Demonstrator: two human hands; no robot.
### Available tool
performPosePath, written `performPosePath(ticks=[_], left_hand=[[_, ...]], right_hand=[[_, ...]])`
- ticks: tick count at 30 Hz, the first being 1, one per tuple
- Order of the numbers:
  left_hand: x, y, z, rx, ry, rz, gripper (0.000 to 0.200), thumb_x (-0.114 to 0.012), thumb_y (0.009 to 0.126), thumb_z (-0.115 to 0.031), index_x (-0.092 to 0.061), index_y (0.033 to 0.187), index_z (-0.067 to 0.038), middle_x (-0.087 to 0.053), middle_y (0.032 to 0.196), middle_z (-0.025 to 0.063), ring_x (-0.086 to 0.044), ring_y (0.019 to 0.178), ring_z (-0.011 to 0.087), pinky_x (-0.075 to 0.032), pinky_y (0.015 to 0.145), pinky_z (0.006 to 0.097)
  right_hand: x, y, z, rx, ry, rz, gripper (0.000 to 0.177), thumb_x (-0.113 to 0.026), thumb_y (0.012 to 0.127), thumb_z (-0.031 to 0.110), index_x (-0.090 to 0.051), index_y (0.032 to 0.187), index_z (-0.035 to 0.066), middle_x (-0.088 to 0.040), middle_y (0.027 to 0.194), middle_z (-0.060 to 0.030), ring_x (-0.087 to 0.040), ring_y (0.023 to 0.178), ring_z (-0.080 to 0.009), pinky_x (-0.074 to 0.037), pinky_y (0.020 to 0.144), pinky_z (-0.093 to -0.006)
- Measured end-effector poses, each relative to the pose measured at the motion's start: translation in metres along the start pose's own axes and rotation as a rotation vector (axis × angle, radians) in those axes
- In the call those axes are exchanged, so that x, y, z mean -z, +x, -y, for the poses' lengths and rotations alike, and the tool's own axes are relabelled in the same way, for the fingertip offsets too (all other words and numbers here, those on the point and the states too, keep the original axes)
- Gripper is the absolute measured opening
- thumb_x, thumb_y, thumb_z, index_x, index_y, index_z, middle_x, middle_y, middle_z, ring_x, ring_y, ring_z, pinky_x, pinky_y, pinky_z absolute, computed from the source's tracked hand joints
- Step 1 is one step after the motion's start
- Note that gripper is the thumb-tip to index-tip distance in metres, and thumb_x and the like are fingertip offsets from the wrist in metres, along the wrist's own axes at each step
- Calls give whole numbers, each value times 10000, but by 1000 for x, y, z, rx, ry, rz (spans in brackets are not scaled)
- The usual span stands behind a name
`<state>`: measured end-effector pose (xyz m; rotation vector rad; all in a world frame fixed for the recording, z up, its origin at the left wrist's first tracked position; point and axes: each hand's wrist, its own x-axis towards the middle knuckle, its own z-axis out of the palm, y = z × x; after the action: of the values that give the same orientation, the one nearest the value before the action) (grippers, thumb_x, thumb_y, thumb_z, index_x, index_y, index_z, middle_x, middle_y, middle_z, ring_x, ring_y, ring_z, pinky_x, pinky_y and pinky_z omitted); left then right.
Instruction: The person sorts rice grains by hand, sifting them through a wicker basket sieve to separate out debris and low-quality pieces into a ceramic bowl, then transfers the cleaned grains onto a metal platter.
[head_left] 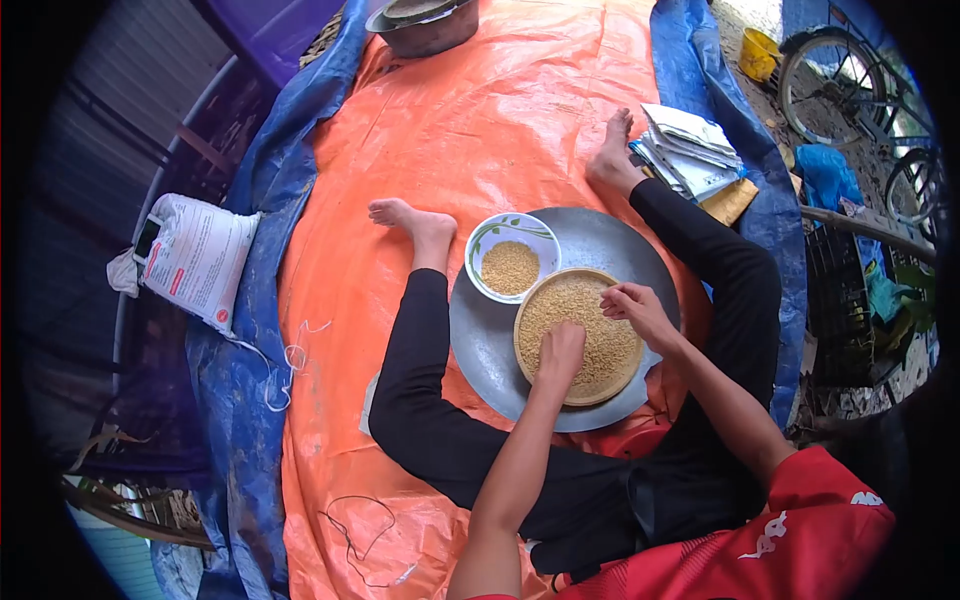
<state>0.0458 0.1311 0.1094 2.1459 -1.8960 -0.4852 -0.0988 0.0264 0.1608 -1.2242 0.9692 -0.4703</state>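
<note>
Running one view, head-worn. Looking steeply down and forward over the wearer's own lap, catching the red shirt (720, 545) close in at the lower right. Framing the left hand (562, 350), right hand (636, 308) and round metal tray (490, 345) at arm's range, sitting right of centre. Reaching farther out along the orange tarp (460, 130), clipping the dark basin (430, 35) at the top edge. Spanning wide sideways, taking in the white sack (200, 260) at left and the bicycle wheel (832, 88) at right. Bowing long edges near the sides, fisheye-style, and going black around the corners.
</note>
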Motion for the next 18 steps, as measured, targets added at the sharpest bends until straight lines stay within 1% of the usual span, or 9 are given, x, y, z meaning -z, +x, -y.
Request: performPosePath(ticks=[3,5,8,11,15,18], left_hand=[[6,-7,-9,-55,-4,-64,119,-555,774,26,-671,748,18,-646,764,221,-671,730,378,-548,647,455],[3,-2,-13,-54,-7,-37,113,-561,771,30,-668,743,13,-644,776,215,-670,739,376,-546,644,451],[0,1,-12,-46,-1,10,101,-568,766,34,-662,743,5,-641,793,212,-667,757,374,-543,644,446],[2,5,-10,-22,-8,19,85,-572,766,36,-652,769,5,-637,820,214,-664,785,373,-542,657,439],[0,-1,-7,-1,16,-41,83,-555,782,36,-631,809,12,-625,868,221,-657,807,377,-540,681,442],[-1,-9,-4,39,-12,-34,87,-542,790,32,-619,827,11,-616,899,226,-649,831,386,-534,707,454]], right_hand=[[-14,-13,0,6,24,49,262,-530,970,219,-620,1024,-22,-649,926,-75,-621,827,-125,-501,778,-256],[-19,-16,-4,32,31,122,266,-536,969,218,-613,1051,-24,-641,930,-75,-619,850,-132,-503,796,-267],[-18,-10,-8,55,-44,130,274,-533,970,217,-605,1069,-28,-635,926,-75,-617,861,-135,-504,797,-272],[-10,-3,-8,26,19,164,278,-532,971,219,-607,1070,-30,-634,922,-71,-614,864,-131,-502,799,-269],[7,0,-17,-9,2,185,287,-528,972,229,-611,1063,-30,-635,918,-71,-616,855,-131,-505,784,-266],[18,1,-24,-30,-11,232,289,-527,971,232,-613,1060,-29,-638,915,-72,-619,845,-131,-507,770,-262]])
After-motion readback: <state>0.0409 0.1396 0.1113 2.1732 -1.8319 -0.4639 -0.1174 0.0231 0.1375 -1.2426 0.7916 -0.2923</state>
